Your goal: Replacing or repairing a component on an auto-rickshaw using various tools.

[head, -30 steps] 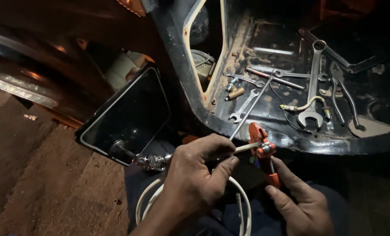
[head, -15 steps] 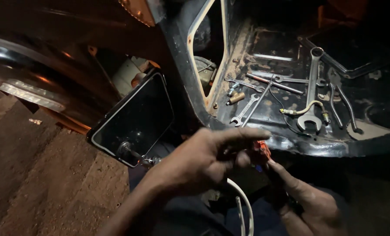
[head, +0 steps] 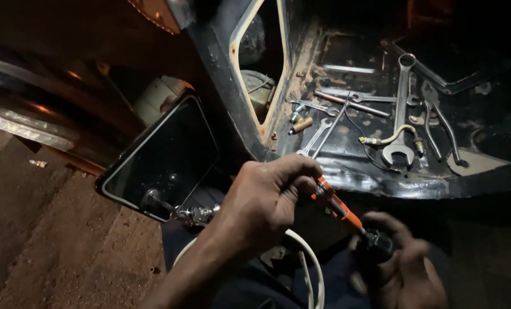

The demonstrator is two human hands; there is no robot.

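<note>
Low in the centre of the frame, the person's left hand [head: 269, 197] reaches in from the bottom edge, fingers curled tight around the upper end of an orange-handled tool [head: 338, 207]. Right hand [head: 401, 269], at lower right, cups the tool's dark lower end with bent fingers. Wrenches [head: 401, 111] lie on the metal panel [head: 347, 166] at upper right; a black-framed mirror [head: 161, 157] sits left of centre.

We count two hands, a left hand [head: 269, 197] and a right hand [head: 401, 272], and one orange-handled tool [head: 338, 207] between them. One black rectangular mirror [head: 164, 157] sits at the left. On the metal tray [head: 381, 183] we make out roughly five wrenches [head: 401, 111], one small brass cylinder [head: 301, 125] and one short hose [head: 392, 137].
</note>
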